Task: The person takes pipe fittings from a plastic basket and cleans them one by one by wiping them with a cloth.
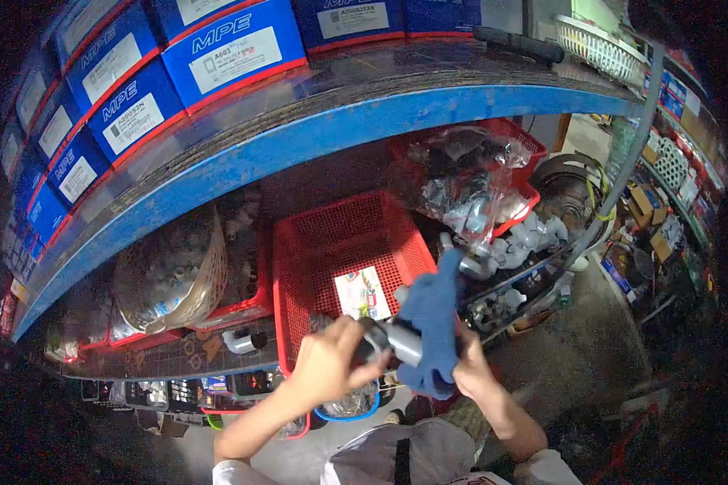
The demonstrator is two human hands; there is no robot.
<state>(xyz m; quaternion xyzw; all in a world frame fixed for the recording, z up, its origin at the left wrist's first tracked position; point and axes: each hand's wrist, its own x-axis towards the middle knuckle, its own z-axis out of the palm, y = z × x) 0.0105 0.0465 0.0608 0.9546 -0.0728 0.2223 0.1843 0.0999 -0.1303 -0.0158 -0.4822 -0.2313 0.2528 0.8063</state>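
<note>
Left fingers (350, 332) grip grey pipe fitting (407, 345); right fingers (470, 360) hold blue cloth (435, 323) against it. Likely wiping: rotate fitting evenly.

Matt cloth (435, 323), smooth plastic fitting (405, 344), perforated plastic basket (332, 230), glossy plastic bag (469, 198)

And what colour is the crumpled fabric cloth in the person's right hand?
Dark blue; the crumpled fabric cloth in the right hand shows best in the head view.
</note>
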